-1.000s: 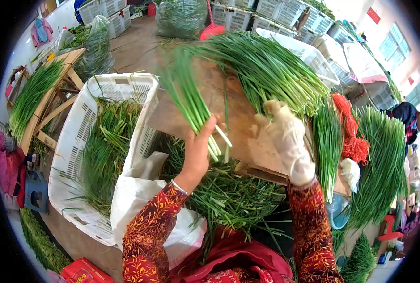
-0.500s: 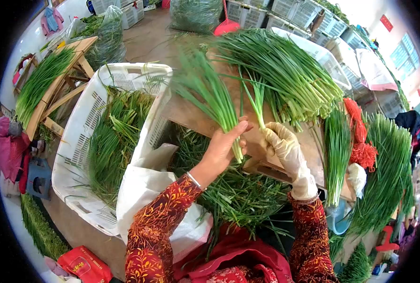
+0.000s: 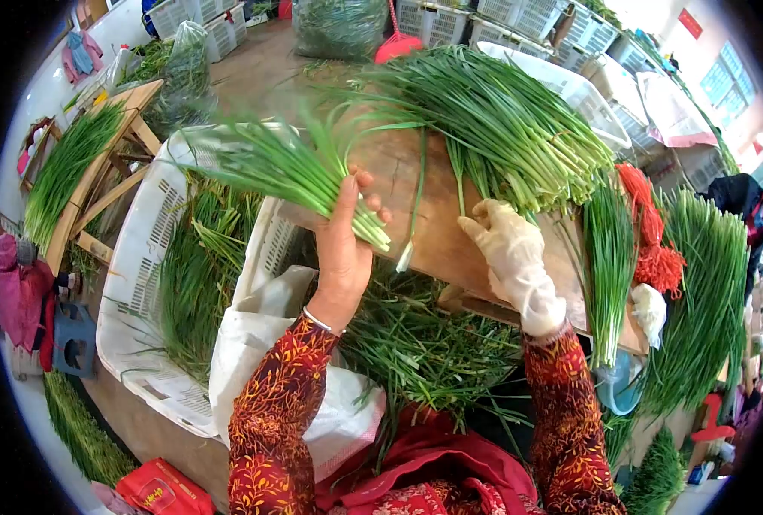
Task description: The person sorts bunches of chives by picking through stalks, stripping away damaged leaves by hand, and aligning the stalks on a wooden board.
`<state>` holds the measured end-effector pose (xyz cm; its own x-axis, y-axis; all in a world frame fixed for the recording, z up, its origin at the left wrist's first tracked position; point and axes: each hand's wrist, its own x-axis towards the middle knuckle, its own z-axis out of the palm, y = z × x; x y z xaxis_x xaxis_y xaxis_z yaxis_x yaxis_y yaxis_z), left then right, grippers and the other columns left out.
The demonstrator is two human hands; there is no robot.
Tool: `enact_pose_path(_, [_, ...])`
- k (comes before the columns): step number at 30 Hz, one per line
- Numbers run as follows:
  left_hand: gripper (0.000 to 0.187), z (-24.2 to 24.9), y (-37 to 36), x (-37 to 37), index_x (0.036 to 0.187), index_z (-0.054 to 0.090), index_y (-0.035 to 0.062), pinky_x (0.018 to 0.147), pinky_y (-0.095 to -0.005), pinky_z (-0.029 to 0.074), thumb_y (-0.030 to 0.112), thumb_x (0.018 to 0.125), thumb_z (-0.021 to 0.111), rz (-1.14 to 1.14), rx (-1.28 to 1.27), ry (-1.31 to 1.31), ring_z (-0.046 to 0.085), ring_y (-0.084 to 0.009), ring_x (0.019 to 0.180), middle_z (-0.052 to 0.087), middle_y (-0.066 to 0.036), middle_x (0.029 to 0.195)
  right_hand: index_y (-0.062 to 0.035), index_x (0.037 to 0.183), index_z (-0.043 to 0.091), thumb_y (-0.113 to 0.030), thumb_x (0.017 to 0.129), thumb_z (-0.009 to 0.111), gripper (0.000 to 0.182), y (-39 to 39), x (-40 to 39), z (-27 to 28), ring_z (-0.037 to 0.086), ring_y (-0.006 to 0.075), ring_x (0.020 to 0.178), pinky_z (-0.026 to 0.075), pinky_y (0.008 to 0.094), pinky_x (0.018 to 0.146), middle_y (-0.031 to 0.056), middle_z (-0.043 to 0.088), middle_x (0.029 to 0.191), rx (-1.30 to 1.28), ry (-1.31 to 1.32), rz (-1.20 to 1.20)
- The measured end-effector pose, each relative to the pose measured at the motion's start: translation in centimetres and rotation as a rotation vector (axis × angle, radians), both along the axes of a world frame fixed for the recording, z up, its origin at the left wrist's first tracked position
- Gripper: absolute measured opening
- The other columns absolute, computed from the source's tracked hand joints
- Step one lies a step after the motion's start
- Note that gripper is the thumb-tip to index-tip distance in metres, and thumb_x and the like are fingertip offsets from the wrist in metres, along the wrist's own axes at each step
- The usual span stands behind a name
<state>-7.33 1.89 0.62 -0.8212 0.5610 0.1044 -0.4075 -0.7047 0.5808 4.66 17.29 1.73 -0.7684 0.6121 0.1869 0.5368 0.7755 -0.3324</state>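
Observation:
My bare left hand is wrapped round a small bunch of garlic chives; its pale cut ends stick out to the right, and its leafy tips are blurred at the left. My right hand, in a pale glove, is beside the stem ends of a big pile of garlic chives on the wooden board. Its thumb and forefinger look slightly apart, close to a thin stalk. A single loose stalk lies on the board between my hands, its white end over the front edge.
Left of the board stands a white plastic crate with loose leaves inside. A white sack hangs over its near side. Leaf scraps heap below the board. To the right are red twine, a neat chive bundle and a blue container.
My left hand has moved left and tipped its bunch leftward. My right hand has left the thin stalks it was pinching and turned towards the pile. A loose stalk now shows on the board.

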Motion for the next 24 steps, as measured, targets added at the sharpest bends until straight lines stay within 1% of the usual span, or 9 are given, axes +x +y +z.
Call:
enact_pose_path(1, [0.026, -0.9, 0.2, 0.1, 0.108, 0.048, 0.0071, 0.058, -0.0255, 0.045, 0.019, 0.086, 0.055, -0.123, 0.024, -0.095, 0.048, -0.0059, 0.067, 0.053, 0.001, 0.088, -0.0084, 0.081, 0.060, -0.036, 0.079, 0.057, 0.028, 0.4, -0.4, -0.4, 0.060, 0.0273, 0.070, 0.047, 0.0371, 0.063, 0.0111, 0.061, 0.074, 0.155, -0.140, -0.019])
enact_pose_path(4, [0.032, -1.7, 0.3, 1.7, 0.109, 0.049, 0.0054, 0.056, -0.0264, 0.045, 0.017, 0.082, 0.060, -0.415, -0.051, -0.232, 0.049, -0.0080, 0.065, 0.055, -0.001, 0.085, -0.0080, 0.080, 0.059, -0.035, 0.078, 0.058, 0.027, 0.2, -0.6, -0.7, 0.060, 0.0283, 0.072, 0.047, 0.0371, 0.064, 0.0117, 0.062, 0.076, 0.051, -0.056, -0.044])
enact_pose_path(8, [0.032, -1.2, 0.6, 3.6, 0.106, 0.052, 0.0052, 0.056, -0.0247, 0.046, 0.020, 0.080, 0.063, -0.469, -0.250, -0.207, 0.050, -0.0082, 0.065, 0.055, -0.001, 0.086, -0.0077, 0.086, 0.061, -0.026, 0.079, 0.058, 0.019, -3.3, 1.1, 2.4, 0.061, 0.0241, 0.068, 0.047, 0.0345, 0.061, 0.0122, 0.062, 0.076, -0.410, 0.125, 0.058])
enact_pose_path(12, [0.026, -2.3, 0.5, 3.1, 0.103, 0.052, 0.0072, 0.060, -0.0228, 0.046, 0.022, 0.083, 0.059, -0.557, -0.406, -0.121, 0.053, -0.0071, 0.067, 0.057, 0.000, 0.091, -0.0083, 0.088, 0.058, -0.019, 0.078, 0.060, 0.014, -4.7, 2.6, 2.7, 0.060, 0.0231, 0.064, 0.047, 0.0299, 0.058, 0.0098, 0.061, 0.073, -0.518, 0.228, 0.284])
enact_pose_path(14, [0.024, -1.2, 0.6, 3.7, 0.102, 0.051, 0.0094, 0.064, -0.0235, 0.048, 0.022, 0.083, 0.059, -0.517, -0.411, -0.137, 0.057, -0.0093, 0.073, 0.058, 0.000, 0.092, -0.0107, 0.088, 0.057, -0.024, 0.078, 0.060, 0.017, -4.7, 2.8, 3.3, 0.059, 0.0260, 0.065, 0.047, 0.0306, 0.058, 0.0077, 0.060, 0.076, -0.311, 0.118, 0.341])
enact_pose_path(16, [0.024, -1.0, 0.6, 3.4, 0.103, 0.050, 0.0115, 0.068, -0.0252, 0.050, 0.022, 0.084, 0.058, -0.467, -0.389, -0.120, 0.059, -0.0114, 0.080, 0.057, -0.001, 0.094, -0.0110, 0.087, 0.057, -0.024, 0.079, 0.059, 0.016, -4.2, 3.0, 4.1, 0.059, 0.0245, 0.067, 0.047, 0.0308, 0.059, 0.0072, 0.060, 0.080, -0.435, 0.144, 0.392])
enact_pose_path(19, [0.020, 1.0, -0.1, 2.2, 0.101, 0.050, 0.0092, 0.069, -0.0264, 0.051, 0.020, 0.085, 0.055, -0.071, -0.189, -0.026, 0.057, -0.0114, 0.087, 0.057, -0.003, 0.100, -0.0108, 0.085, 0.057, -0.020, 0.078, 0.060, 0.012, -2.2, 2.6, 6.6, 0.059, 0.0239, 0.068, 0.046, 0.0302, 0.060, 0.0078, 0.059, 0.077, -0.143, 0.334, 0.320])
enact_pose_path(20, [0.019, 1.2, 0.1, 1.7, 0.101, 0.049, 0.0079, 0.066, -0.0252, 0.050, 0.019, 0.086, 0.053, 0.083, -0.115, 0.002, 0.056, -0.0102, 0.084, 0.055, -0.004, 0.103, -0.0105, 0.085, 0.057, -0.017, 0.076, 0.061, 0.012, -1.4, 2.4, 7.3, 0.058, 0.0252, 0.069, 0.046, 0.0305, 0.061, 0.0087, 0.058, 0.075, 0.018, 0.449, 0.312])
enact_pose_path(24, [0.019, 0.0, -0.6, -1.9, 0.102, 0.048, 0.0072, 0.057, -0.0260, 0.047, 0.014, 0.086, 0.053, 0.211, 0.019, -0.022, 0.050, -0.0092, 0.070, 0.055, -0.004, 0.095, -0.0104, 0.089, 0.057, -0.017, 0.070, 0.065, 0.021, 2.2, 1.6, 7.6, 0.055, 0.0278, 0.075, 0.044, 0.0352, 0.064, 0.0081, 0.055, 0.083, 0.454, 0.172, 0.212])
